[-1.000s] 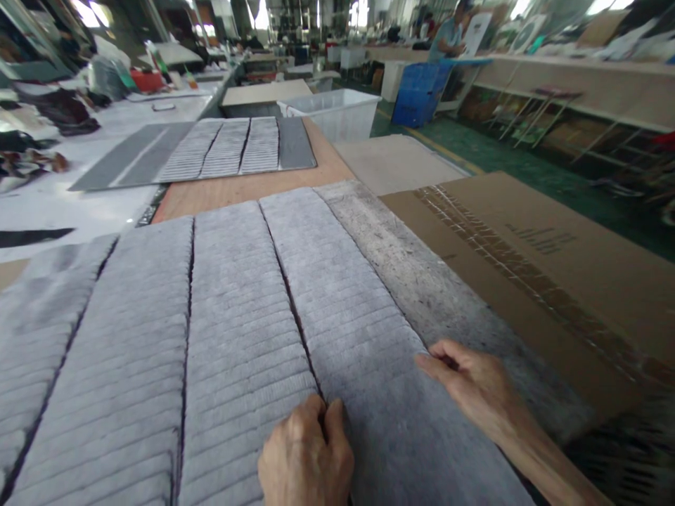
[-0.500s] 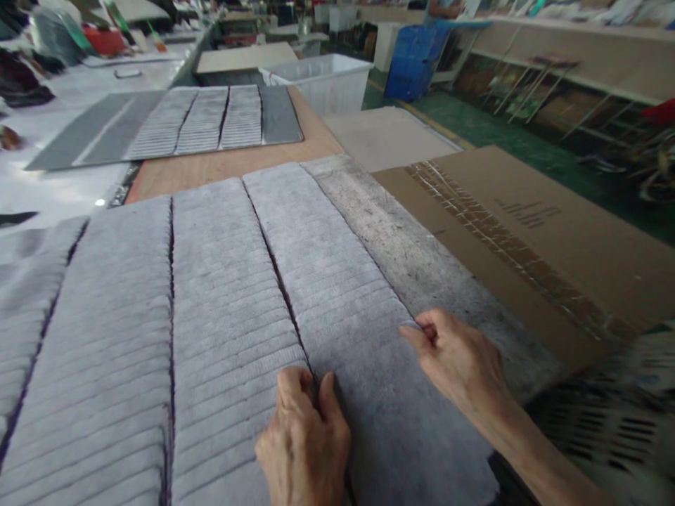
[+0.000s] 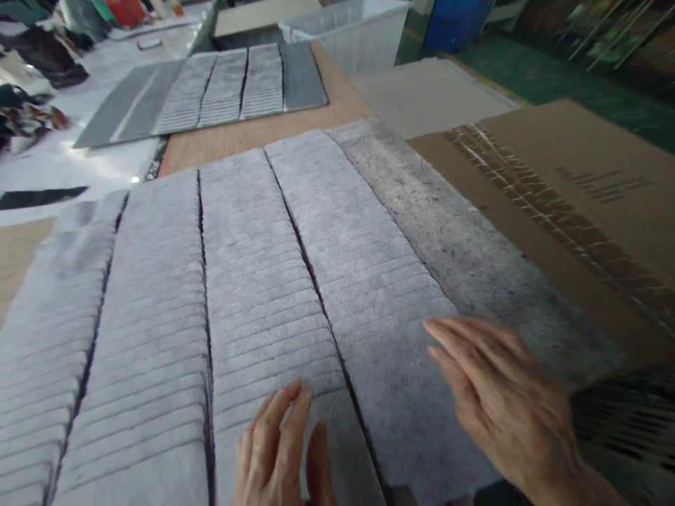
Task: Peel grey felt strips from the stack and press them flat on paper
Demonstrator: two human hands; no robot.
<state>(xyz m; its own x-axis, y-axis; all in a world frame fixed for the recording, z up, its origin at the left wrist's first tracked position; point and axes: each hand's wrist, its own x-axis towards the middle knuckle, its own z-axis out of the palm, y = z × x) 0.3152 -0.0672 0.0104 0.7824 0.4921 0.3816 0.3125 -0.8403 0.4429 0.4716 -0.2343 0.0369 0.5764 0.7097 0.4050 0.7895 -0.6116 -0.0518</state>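
Observation:
Grey fabric pieces lie overlapped in long rows, their edges forming close-set ridges. Over the right-hand row of fabric pieces (image 3: 363,260) is my right hand (image 3: 506,393), fingers stretched out and holding nothing, by the row's right edge. My left hand (image 3: 285,450) is open above the near end of the neighbouring row (image 3: 264,281), its fingers apart. Whether either hand touches the cloth is hard to tell. Further left run two more rows, one middle row (image 3: 152,323) and one at the far left (image 3: 58,337).
A speckled grey board (image 3: 422,190) shows beside the rows. Right of it lies a taped cardboard sheet (image 3: 590,161). Beyond stands a grey board (image 3: 306,74) bearing more fabric rows, then a white bin (image 3: 363,42). A white-covered table (image 3: 116,119) is at the left.
Both hands have let go of the near fabric piece's edges and their fingers have opened. My left hand has moved down and left. The view has tilted downward.

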